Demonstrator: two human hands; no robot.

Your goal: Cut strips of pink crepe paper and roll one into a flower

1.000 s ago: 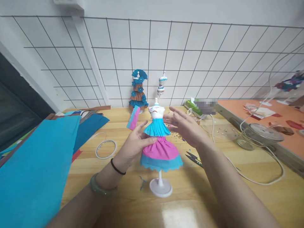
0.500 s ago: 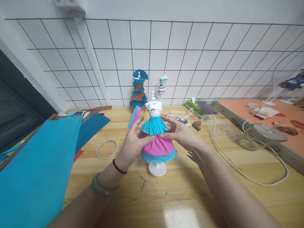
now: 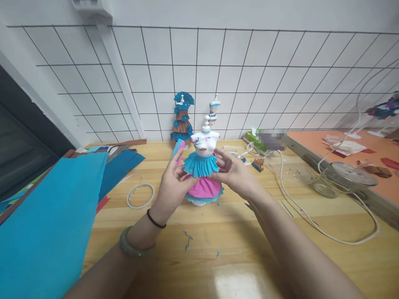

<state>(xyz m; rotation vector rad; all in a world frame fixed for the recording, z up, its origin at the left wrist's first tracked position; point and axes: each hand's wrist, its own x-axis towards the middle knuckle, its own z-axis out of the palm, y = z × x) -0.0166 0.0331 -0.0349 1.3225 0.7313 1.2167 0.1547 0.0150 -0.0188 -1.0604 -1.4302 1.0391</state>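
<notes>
Between my hands is a small white dress-form mannequin [image 3: 204, 143] in a paper skirt. A pleated bright-blue tier [image 3: 202, 165] lies over a pink tier [image 3: 205, 187] with a scalloped blue hem. The form leans with its neck toward me, and its base is mostly hidden under the hem. My left hand [image 3: 173, 180] grips the skirt's left side, thumb at the lower edge of the blue pleats. On the right side, my right hand [image 3: 237, 175] holds the skirt the same way, thumb in front and fingers partly behind it.
Large blue paper sheets [image 3: 52, 207] cover the left side, near a tape roll [image 3: 141, 196]. Behind stand a blue-and-brown dressed form [image 3: 181, 120] and another small form [image 3: 215, 107]. Dark blades [image 3: 248, 206] show beside my right wrist. A white cable [image 3: 338, 240] and glass jar [image 3: 326, 187] lie right.
The mannequin has tipped, its neck coming toward me and its round base swinging back out of sight beneath the hem. Both hands keep hold of the skirt, nearly in place.
</notes>
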